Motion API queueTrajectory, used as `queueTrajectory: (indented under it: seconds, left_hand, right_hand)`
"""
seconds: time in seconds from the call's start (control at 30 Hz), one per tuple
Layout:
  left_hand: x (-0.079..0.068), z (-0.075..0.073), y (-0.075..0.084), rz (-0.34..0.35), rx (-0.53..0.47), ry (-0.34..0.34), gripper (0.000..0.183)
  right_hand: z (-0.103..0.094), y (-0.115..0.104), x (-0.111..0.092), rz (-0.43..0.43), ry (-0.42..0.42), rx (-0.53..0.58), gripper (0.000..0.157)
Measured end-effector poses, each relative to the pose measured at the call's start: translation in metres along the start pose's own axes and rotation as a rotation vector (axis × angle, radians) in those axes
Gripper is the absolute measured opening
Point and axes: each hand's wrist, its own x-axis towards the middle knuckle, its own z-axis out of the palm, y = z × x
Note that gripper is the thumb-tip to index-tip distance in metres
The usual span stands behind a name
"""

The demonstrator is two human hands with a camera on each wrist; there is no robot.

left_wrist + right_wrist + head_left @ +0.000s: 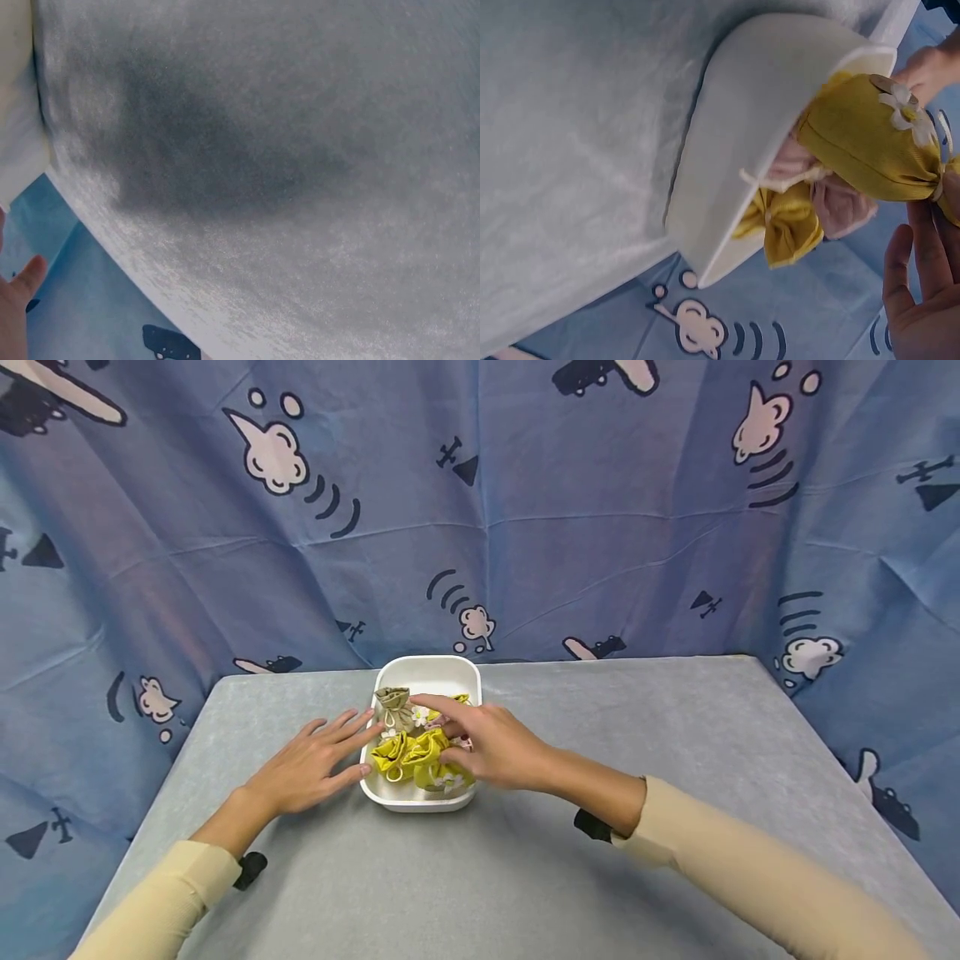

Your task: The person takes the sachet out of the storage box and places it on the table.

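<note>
A white plastic tub holds several small drawstring pouches. A yellow pouch with a white flower overlaps the tub's rim in the right wrist view. My right hand reaches over the tub from the right and pinches this pouch at its gathered neck, index finger stretched out. Another yellow pouch lies at the front left, and a grey-green pouch stands behind it. A pink pouch shows underneath. My left hand is spread flat at the tub's left side, fingertips right at the rim.
The tub stands on a grey cloth-covered table, near its far edge. A blue patterned curtain hangs behind and at both sides. Black wrist straps show at both cuffs.
</note>
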Motion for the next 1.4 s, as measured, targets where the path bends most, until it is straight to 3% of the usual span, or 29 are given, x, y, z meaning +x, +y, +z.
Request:
queueTrajectory:
  seconds: [0.47,0.8,1.4]
  left_hand:
    - [0.000,0.001,0.000,0.013,0.008,0.007,0.060]
    - [0.000,0.001,-0.001,0.009,0.002,0.013,0.060]
    - [0.000,0.000,-0.003,0.016,0.001,0.017,0.058]
  right_hand:
    - [-0.048,0.011,-0.018,0.004,0.076,-0.094,0.076]
    - [-0.067,0.056,-0.040,0.133,0.146,-0.109,0.079]
    - [-0.071,0.130,-0.064,0.303,0.268,-0.143,0.075]
